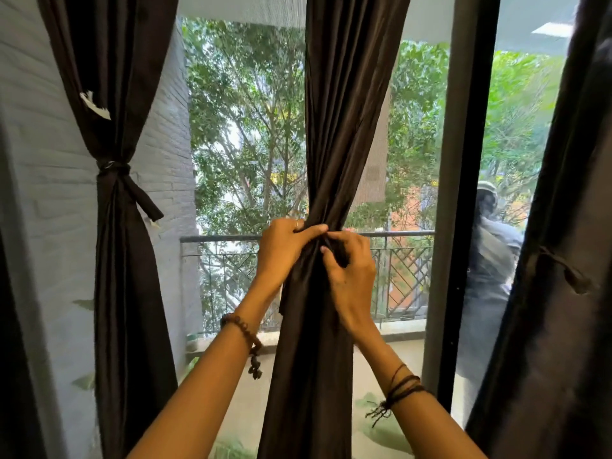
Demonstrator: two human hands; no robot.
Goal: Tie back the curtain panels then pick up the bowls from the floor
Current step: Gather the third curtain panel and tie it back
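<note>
At far left we see a dark curtain panel (112, 94) already cinched by its tie-back (114, 168), knotted with one tail hanging loose. At centre hangs the middle panel (347, 111), gathered into a narrow waist before the balcony railing (225, 239). Its cloth looks soft, light and somewhat slippery, so we judge it best held at that bunched waist, where the folds pack tightly. Our left hand (286, 248) reaches up from below with fingers curled round the gathered fabric, clenching it. Our right hand (351, 273) touches it from the other side, fingertips pinching a strip or fold there. At right, another panel (559, 226) hangs with a cord dangling. No bowls are in view.
</note>
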